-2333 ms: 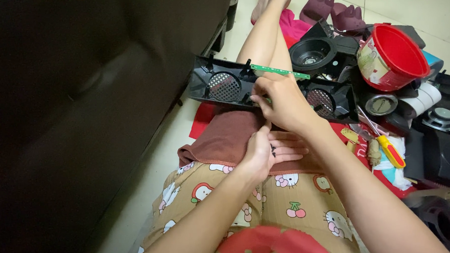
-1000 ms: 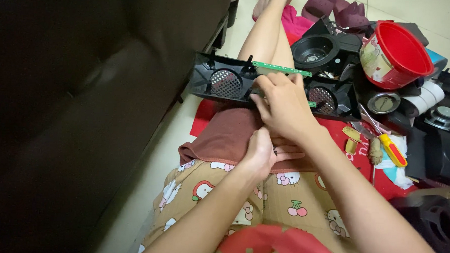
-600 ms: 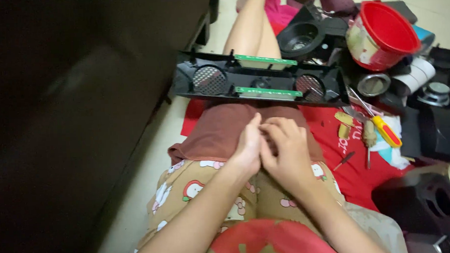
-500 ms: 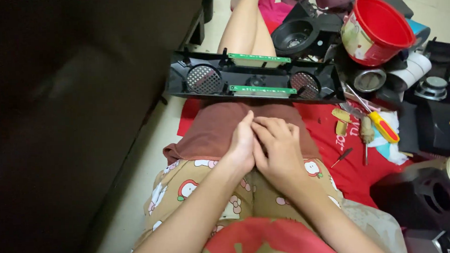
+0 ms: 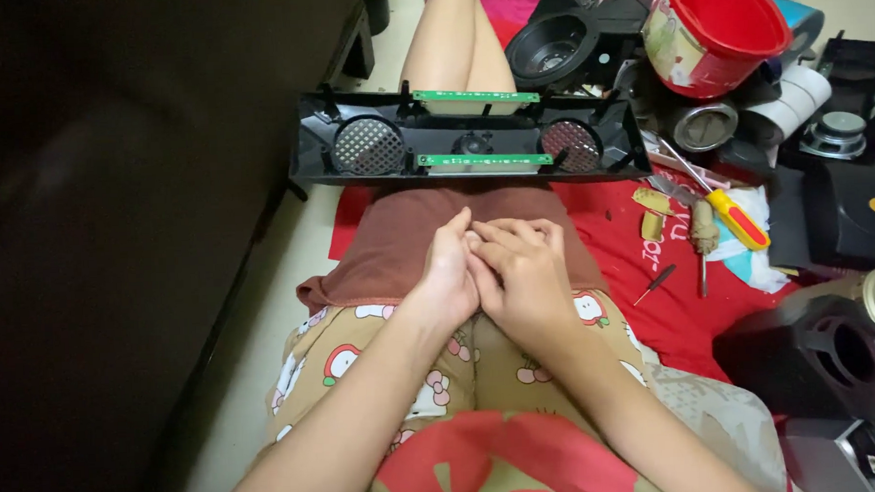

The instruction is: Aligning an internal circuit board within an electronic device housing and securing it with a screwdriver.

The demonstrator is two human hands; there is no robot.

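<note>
Left hand (image 5: 450, 275) and right hand (image 5: 521, 272) curled together, contents unclear, red bucket (image 5: 716, 23) interior hidden

Beneath the joined hands (image 5: 492, 273), a brown cloth (image 5: 399, 242) over tan shorts (image 5: 364, 365) printed with red-and-white cartoon figures. Beyond them, a black speaker housing (image 5: 463, 138) bearing green circuit strips (image 5: 485, 160). To the right, a red mat (image 5: 651, 258), a yellow-and-red-handled screwdriver (image 5: 732, 216), a red bucket (image 5: 716, 28).

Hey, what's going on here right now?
A person sits on the floor with both hands together in their lap: the left hand and right hand touch at the fingertips over a brown cloth. Whether they hold something small is hidden. An opened black speaker housing lies across their legs, untouched, with a yellow-handled screwdriver nearby.
</note>
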